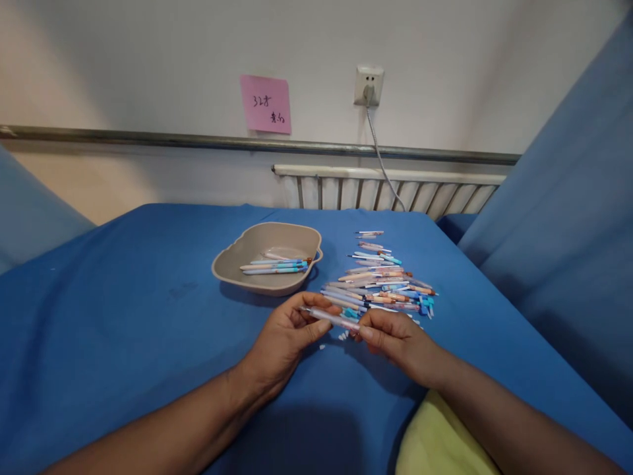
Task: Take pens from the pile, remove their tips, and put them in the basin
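Between my two hands lies a pale, slim pen (336,320), tilted slightly down to the right. My left hand (291,330) pinches its tip end with thumb and fingers. The other end is gripped by my right hand (395,340), whose fingers hide part of it. Just beyond my hands, a heap of pen parts (380,287) in white, blue, peach and brown spreads over the blue cloth. Several small white pieces (343,336) lie beneath the held pen. Farther back on the left, a beige basin (237,254) contains several pens (277,267).
A blue cloth (123,316) covers the table. Behind it are a radiator (346,188), a metal rail (188,140) and a socket (368,86) with a cord. A pink note (266,104) sticks to the wall. Blue curtains (568,198) flank the table; something yellow-green (440,442) is near my right forearm.
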The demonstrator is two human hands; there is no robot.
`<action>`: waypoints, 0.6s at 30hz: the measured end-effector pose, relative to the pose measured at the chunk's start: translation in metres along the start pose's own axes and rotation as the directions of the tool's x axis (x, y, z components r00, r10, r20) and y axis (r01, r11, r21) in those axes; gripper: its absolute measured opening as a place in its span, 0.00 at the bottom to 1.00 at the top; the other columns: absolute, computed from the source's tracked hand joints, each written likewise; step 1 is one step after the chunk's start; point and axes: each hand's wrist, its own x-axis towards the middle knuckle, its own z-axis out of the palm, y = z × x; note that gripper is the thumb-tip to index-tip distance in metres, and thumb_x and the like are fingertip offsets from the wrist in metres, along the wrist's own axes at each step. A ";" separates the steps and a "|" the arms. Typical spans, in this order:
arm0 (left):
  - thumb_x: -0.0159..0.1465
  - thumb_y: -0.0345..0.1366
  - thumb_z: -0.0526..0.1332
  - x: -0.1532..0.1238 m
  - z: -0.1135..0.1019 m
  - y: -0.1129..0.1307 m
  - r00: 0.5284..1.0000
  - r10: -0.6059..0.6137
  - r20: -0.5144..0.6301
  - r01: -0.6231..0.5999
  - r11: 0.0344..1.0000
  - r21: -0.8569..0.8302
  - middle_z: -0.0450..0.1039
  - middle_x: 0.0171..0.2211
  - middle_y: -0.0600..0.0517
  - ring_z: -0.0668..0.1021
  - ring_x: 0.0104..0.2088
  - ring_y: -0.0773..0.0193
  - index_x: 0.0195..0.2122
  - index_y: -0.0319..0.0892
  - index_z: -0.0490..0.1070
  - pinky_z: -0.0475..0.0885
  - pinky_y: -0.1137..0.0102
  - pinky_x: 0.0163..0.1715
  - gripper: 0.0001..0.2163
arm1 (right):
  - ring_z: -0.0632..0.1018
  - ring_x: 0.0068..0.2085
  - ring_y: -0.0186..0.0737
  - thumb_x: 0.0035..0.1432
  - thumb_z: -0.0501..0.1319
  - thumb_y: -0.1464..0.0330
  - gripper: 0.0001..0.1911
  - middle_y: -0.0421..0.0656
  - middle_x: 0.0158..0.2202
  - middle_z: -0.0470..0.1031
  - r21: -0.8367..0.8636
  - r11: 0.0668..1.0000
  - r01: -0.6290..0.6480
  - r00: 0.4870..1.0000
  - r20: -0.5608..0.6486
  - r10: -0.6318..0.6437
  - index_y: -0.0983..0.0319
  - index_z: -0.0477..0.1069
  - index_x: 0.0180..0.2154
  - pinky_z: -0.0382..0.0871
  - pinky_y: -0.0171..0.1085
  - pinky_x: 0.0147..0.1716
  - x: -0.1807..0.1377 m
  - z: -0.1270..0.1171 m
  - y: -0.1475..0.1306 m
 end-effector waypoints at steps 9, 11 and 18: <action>0.58 0.44 0.63 0.002 -0.005 0.004 0.999 0.001 -0.044 0.016 0.924 0.382 0.69 0.20 0.55 0.69 0.20 0.70 0.29 0.38 0.70 0.64 0.74 0.23 0.13 | 0.63 0.27 0.32 0.63 0.52 0.61 0.13 0.35 0.24 0.62 -0.316 0.943 0.103 0.992 -0.040 -0.122 0.62 0.65 0.30 0.55 0.31 0.26 -0.002 -0.001 0.002; 0.58 0.44 0.63 0.003 -0.006 0.003 0.999 -0.023 -0.045 0.039 0.914 0.405 0.65 0.16 0.57 0.67 0.18 0.71 0.24 0.38 0.67 0.62 0.74 0.20 0.14 | 0.64 0.27 0.32 0.64 0.52 0.62 0.13 0.36 0.24 0.64 -0.426 0.895 0.131 0.984 -0.055 -0.170 0.61 0.64 0.29 0.55 0.31 0.27 -0.003 -0.001 0.000; 0.48 0.31 0.71 0.004 -0.009 0.002 0.996 0.020 0.084 -0.038 0.975 0.218 0.73 0.33 0.52 0.73 0.34 0.66 0.25 0.38 0.73 0.67 0.73 0.34 0.07 | 0.66 0.26 0.33 0.65 0.51 0.63 0.13 0.36 0.23 0.65 -0.554 0.821 0.142 0.981 -0.034 -0.193 0.60 0.65 0.29 0.55 0.31 0.26 -0.004 -0.004 -0.002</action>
